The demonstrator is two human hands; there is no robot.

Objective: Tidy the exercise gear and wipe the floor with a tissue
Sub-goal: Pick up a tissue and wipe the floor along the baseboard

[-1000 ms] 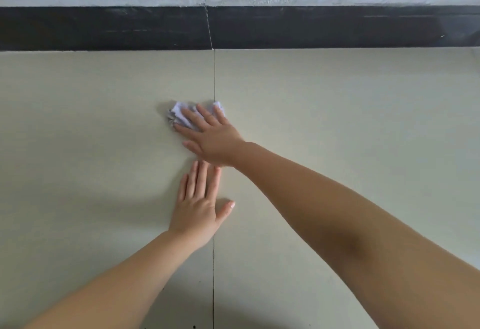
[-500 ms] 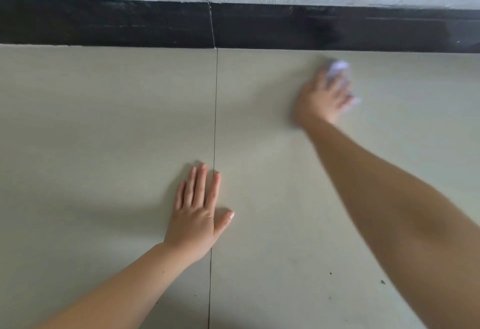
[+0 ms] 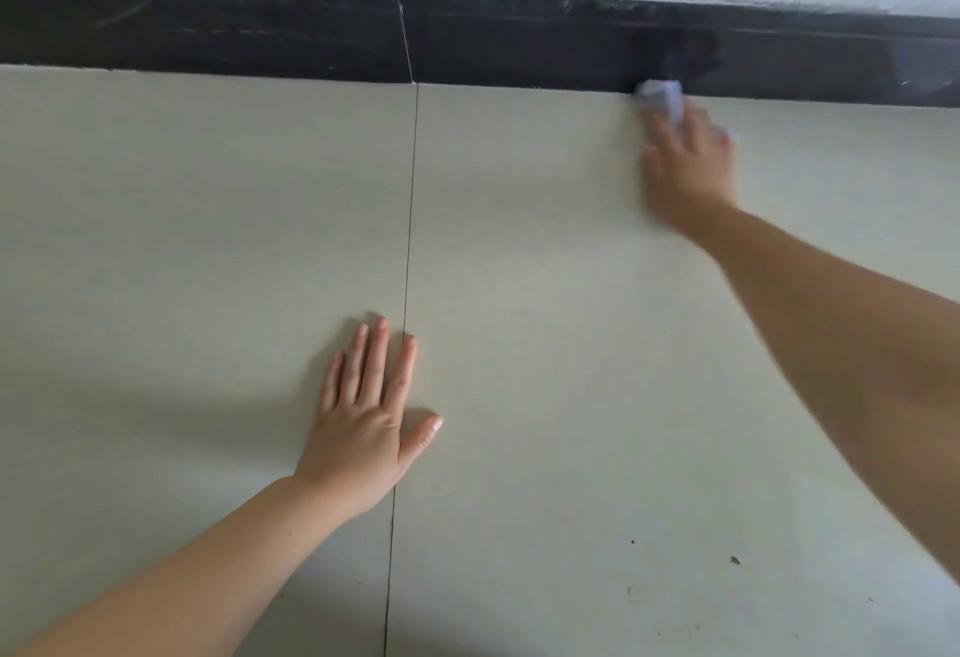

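Against the black skirting board [image 3: 260, 27], the right hand [image 3: 691, 163], having swept rightward, is pressing the crumpled white tissue [image 3: 662, 95] under blurred fingers, grip unclear, extending the wiped floor, while the left hand [image 3: 363, 428] is lying flat, fingers straight.

Left hand [image 3: 366, 428] flat, fingers [image 3: 371, 360] straight; right hand [image 3: 688, 163] blurred, arm outstretched.

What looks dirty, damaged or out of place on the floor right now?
A few small dark specks lie unwiped on the near part of the right tile, well short of the tissue that the right hand presses by the black baseboard. Nothing looks spilled or broken.
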